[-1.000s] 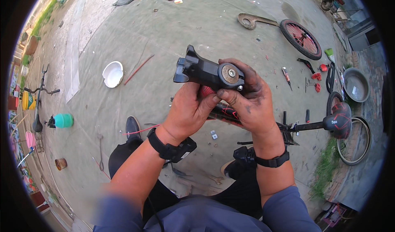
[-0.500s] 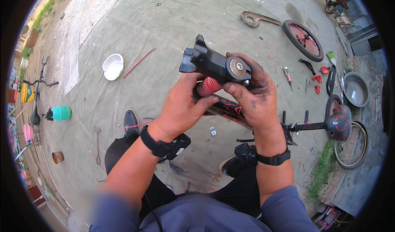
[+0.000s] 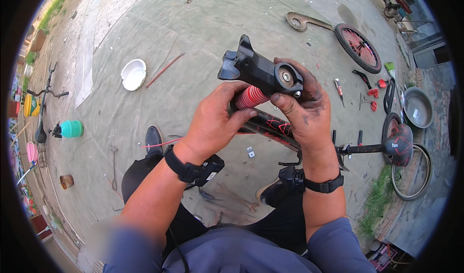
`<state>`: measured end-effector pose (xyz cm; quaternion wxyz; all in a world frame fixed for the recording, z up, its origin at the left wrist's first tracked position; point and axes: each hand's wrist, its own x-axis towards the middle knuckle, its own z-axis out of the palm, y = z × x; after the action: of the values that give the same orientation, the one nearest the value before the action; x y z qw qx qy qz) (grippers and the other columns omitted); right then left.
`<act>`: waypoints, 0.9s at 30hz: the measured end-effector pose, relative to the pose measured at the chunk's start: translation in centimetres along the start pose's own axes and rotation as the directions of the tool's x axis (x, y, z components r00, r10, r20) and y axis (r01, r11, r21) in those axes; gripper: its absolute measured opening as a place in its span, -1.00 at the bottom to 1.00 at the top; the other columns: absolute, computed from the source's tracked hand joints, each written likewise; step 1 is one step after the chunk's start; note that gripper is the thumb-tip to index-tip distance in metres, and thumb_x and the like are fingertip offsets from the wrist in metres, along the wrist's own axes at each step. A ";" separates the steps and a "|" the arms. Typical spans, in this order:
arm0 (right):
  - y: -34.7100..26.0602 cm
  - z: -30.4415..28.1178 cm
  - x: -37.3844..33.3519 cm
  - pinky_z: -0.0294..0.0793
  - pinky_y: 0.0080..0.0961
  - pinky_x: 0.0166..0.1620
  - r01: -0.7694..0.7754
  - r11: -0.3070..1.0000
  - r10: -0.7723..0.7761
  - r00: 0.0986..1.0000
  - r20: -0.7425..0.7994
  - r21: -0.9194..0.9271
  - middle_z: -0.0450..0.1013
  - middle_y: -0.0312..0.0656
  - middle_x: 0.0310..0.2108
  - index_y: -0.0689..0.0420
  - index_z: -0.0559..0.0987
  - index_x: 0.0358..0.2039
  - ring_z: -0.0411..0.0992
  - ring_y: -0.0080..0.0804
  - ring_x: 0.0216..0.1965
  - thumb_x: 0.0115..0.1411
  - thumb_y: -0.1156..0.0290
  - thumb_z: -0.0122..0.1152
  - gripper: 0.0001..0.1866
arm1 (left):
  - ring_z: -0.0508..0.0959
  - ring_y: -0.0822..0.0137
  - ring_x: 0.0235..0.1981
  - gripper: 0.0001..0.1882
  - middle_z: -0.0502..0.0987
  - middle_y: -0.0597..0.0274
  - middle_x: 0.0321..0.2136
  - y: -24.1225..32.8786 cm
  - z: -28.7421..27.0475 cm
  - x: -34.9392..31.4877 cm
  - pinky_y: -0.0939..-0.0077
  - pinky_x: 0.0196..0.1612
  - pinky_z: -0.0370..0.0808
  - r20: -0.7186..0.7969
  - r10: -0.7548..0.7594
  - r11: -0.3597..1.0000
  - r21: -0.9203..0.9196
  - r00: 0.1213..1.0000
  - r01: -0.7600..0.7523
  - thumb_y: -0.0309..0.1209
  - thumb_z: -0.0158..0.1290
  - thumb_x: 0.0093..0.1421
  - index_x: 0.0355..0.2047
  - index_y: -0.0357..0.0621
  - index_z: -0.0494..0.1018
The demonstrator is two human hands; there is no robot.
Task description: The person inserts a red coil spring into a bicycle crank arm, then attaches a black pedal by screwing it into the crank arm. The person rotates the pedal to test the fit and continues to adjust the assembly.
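Observation:
A black bicycle handlebar stem [image 3: 258, 69] sits above a red ringed, ribbed section [image 3: 253, 98] at the front of the bicycle frame [image 3: 270, 124]. The frame's tube is black with red lines and runs away to the lower right. My left hand [image 3: 210, 116] is closed round the ribbed section and the frame's front end, its thumb lying along the side. With fingers behind the stem's round clamp and thumb in front, my right hand [image 3: 309, 113] grips the stem. A round cap with a bolt [image 3: 286, 76] tops the clamp. Dark smudges mark my right fingers.
Tools and small parts lie on the green ground sheet [image 3: 193, 45]. A wheel [image 3: 357, 48] and metal basin [image 3: 418, 107] are at the right, near the black-and-red saddle [image 3: 398, 145]. A white bowl [image 3: 134, 75], red rod [image 3: 165, 70] and green sprayer [image 3: 72, 129] lie left.
The stem has shifted slightly right and tilted, its forked end now higher and its top cap turned more aside. My right hand has moved a little right with it; my left hand keeps its hold.

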<state>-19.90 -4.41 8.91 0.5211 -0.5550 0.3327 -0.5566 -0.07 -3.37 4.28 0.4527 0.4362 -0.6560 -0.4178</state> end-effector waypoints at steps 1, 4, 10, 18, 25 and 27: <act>0.1 0.1 0.0 0.57 -0.44 0.16 -0.003 1.000 0.003 1.000 0.002 0.012 0.58 -0.17 0.03 0.31 0.48 0.28 0.53 -0.49 0.04 0.23 0.64 0.46 -0.39 | 0.67 0.11 -0.06 -0.50 0.61 0.00 -0.06 0.0 -0.1 -0.1 0.32 0.01 0.60 0.000 -0.029 1.000 -0.006 1.000 0.029 -0.52 0.37 0.18 0.12 -0.27 0.49; 0.5 0.2 -0.2 0.59 -0.45 0.14 -0.012 1.000 0.012 1.000 0.009 0.022 0.58 -0.17 0.01 0.32 0.47 0.28 0.54 -0.49 0.02 0.23 0.65 0.44 -0.40 | 0.67 0.11 -0.06 -0.50 0.61 0.00 -0.06 -0.1 -0.1 -0.3 0.32 0.02 0.59 0.002 -0.080 0.996 -0.026 0.997 0.080 -0.52 0.38 0.17 0.11 -0.27 0.50; 0.2 0.0 -0.2 0.61 -0.46 0.09 0.008 1.000 -0.008 1.000 0.023 -0.007 0.59 -0.15 -0.02 0.33 0.47 0.26 0.56 -0.49 -0.03 0.25 0.68 0.41 -0.43 | 0.67 0.11 -0.07 -0.52 0.62 0.00 -0.07 0.2 0.0 -0.1 0.32 0.01 0.59 -0.006 -0.071 0.997 -0.018 0.997 0.071 -0.52 0.38 0.16 0.09 -0.27 0.51; -0.1 0.5 -0.3 0.52 -0.43 0.21 -0.086 0.992 0.086 0.996 -0.002 0.089 0.54 -0.16 0.14 0.30 0.50 0.27 0.51 -0.46 0.11 0.20 0.57 0.50 -0.38 | 0.67 0.08 -0.09 -0.52 0.63 0.01 -0.08 0.2 -0.1 -0.2 0.30 -0.01 0.60 -0.011 -0.075 0.997 0.015 0.997 0.075 -0.51 0.38 0.16 0.08 -0.26 0.52; -0.1 0.3 0.0 0.52 -0.42 0.22 -0.021 1.000 0.022 0.999 -0.027 0.023 0.54 -0.16 0.15 0.29 0.50 0.27 0.50 -0.45 0.13 0.19 0.53 0.53 -0.36 | 0.67 0.11 -0.08 -0.52 0.63 0.02 -0.07 0.3 0.0 -0.1 0.31 -0.01 0.60 -0.011 -0.070 0.997 0.014 0.997 0.070 -0.52 0.38 0.17 0.09 -0.25 0.52; -0.5 0.6 0.0 0.52 -0.42 0.21 -0.008 1.000 0.010 0.999 -0.046 0.030 0.54 -0.16 0.14 0.29 0.50 0.27 0.50 -0.45 0.12 0.20 0.51 0.53 -0.36 | 0.67 0.12 -0.08 -0.52 0.63 0.02 -0.06 0.3 0.0 -0.2 0.32 0.01 0.60 -0.009 -0.064 0.998 0.008 0.998 0.064 -0.52 0.37 0.17 0.10 -0.24 0.52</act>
<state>-19.44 -4.18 9.47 0.5239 -0.5329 0.3389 -0.5716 -0.09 -3.08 4.56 0.4401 0.4607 -0.6415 -0.4273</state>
